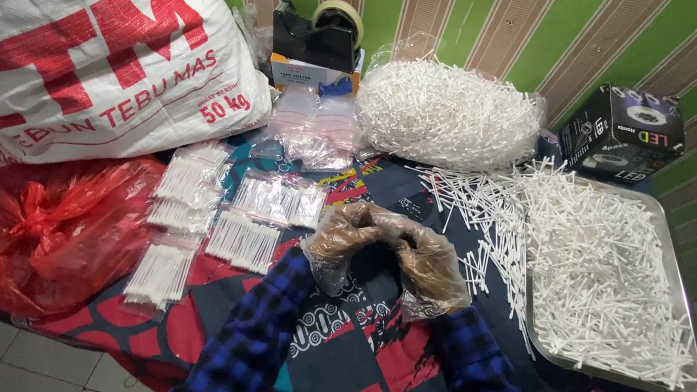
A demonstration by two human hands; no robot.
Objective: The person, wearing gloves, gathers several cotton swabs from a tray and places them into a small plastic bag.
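My left hand (341,238) and my right hand (428,266) wear thin clear plastic gloves and meet at the fingertips over a patterned dark cloth (348,347). Both are curled, and nothing shows between the fingers. Small clear packets of white sticks (245,241) lie just left of my left hand, with more packets (185,194) further left. To the right of my right hand, loose white sticks (486,231) spill over the cloth from a metal tray (696,363) heaped with them.
A big white woven sack (75,38) and a red plastic bag (43,229) sit at the left. At the back stand a black tape dispenser (319,37), empty clear bags (312,129), a large clear bag of white sticks (447,115) and a black box (631,133).
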